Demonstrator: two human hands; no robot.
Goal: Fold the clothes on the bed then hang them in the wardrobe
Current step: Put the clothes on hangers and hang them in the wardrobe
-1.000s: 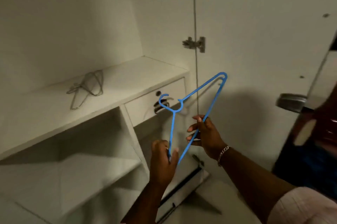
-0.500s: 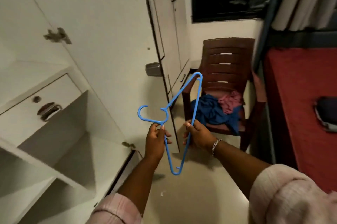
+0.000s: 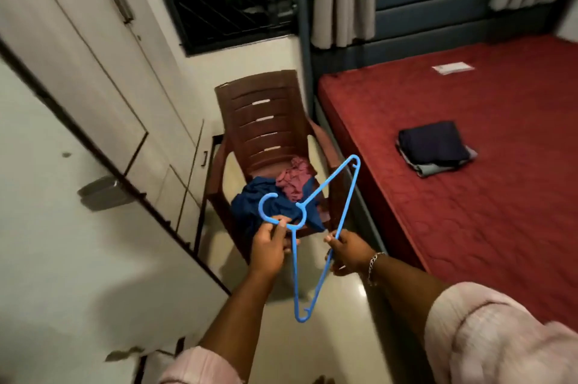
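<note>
the left hand (image 3: 268, 247) pinches the hanger (image 3: 323, 228) at the base of its hook. the right hand (image 3: 348, 253) grips the hanger's long bar. the hands are apart, one on each side of the blue frame, and the hanger is tilted with one corner pointing at the floor (image 3: 341, 321).

landmark: the chair (image 3: 261, 120).
- the hanger is held in the air in front of the chair, overlapping its seat in view.
- loose clothes (image 3: 275, 196), blue and pink, lie on the chair seat.
- the bed (image 3: 469, 196) stands just right of the chair; its near edge runs down toward the right arm.
- a folded stack (image 3: 433, 147) lies on the bed, well right of the chair and apart from the bed edge.
- the wardrobe door (image 3: 78, 242) stands left of the chair, its edge near the left forearm.
- open floor lies between the door edge and the bed, below the chair.

change from 0.5 s ago: the view has swung right, so more of the bed shows and the wardrobe shelves have left the frame. both hands keep the same holds. the hanger appears slightly lower, though blur makes this uncertain.
</note>
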